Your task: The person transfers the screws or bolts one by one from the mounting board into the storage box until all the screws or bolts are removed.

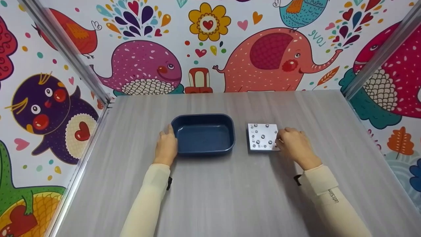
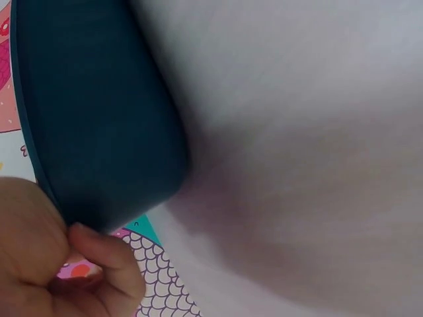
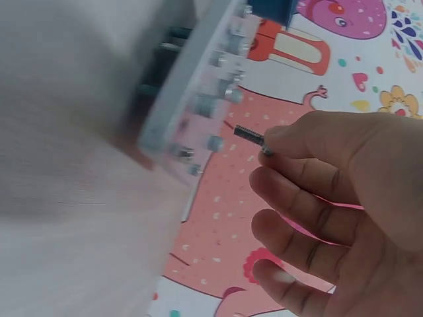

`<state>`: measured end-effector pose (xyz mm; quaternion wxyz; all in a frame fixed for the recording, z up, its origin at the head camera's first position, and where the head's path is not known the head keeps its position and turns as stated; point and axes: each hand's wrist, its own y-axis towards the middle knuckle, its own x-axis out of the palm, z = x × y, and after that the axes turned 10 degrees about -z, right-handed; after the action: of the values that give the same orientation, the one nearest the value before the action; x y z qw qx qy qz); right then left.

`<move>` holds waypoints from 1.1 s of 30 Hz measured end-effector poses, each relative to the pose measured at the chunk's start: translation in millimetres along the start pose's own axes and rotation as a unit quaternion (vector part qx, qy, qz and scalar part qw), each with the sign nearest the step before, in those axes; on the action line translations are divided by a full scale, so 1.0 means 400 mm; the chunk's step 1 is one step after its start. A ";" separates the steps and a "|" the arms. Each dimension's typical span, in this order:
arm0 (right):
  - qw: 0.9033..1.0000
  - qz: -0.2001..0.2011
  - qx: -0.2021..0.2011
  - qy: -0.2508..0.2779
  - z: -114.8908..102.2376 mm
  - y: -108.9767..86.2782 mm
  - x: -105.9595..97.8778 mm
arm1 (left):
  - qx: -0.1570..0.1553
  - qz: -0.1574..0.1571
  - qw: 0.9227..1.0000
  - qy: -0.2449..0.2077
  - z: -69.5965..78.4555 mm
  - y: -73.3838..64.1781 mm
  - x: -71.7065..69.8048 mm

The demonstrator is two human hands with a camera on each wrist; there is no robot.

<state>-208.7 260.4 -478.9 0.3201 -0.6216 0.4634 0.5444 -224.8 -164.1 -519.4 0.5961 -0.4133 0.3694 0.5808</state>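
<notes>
A dark blue rectangular tray (image 1: 203, 153) with rounded corners lies on the table. My left hand (image 1: 165, 147) holds it at its left side; in the left wrist view the left hand's fingers (image 2: 109, 254) meet the rim at a corner. To the tray's right is a square silver metal plate (image 1: 262, 129), raised above the table, with several bolts and small screws standing in it. My right hand (image 1: 295, 144) is at the plate's right edge. In the right wrist view its thumb and forefinger pinch a small screw (image 3: 249, 135), whose threaded end points towards the plate, apart from it.
The grey wood-grain table (image 1: 210, 197) extends around the tray and plate. Behind it and along the sides stand panels with cartoon animals (image 1: 266, 62). Metal frame posts (image 1: 65, 49) rise at the table's back corners.
</notes>
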 end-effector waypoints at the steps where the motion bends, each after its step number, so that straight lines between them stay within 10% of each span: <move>1: 1.000 0.002 -0.003 0.001 -0.004 0.002 -0.004 | 0.000 0.000 1.000 -0.001 0.000 0.000 -0.001; 33: 0.991 0.010 -0.126 0.036 -0.247 0.173 0.028 | -0.024 -0.007 1.000 0.003 0.007 0.002 0.006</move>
<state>-235.5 143.2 -462.6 0.2176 -0.6714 0.4084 0.5788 -225.5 -160.7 -520.6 0.5890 -0.4318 0.3542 0.5841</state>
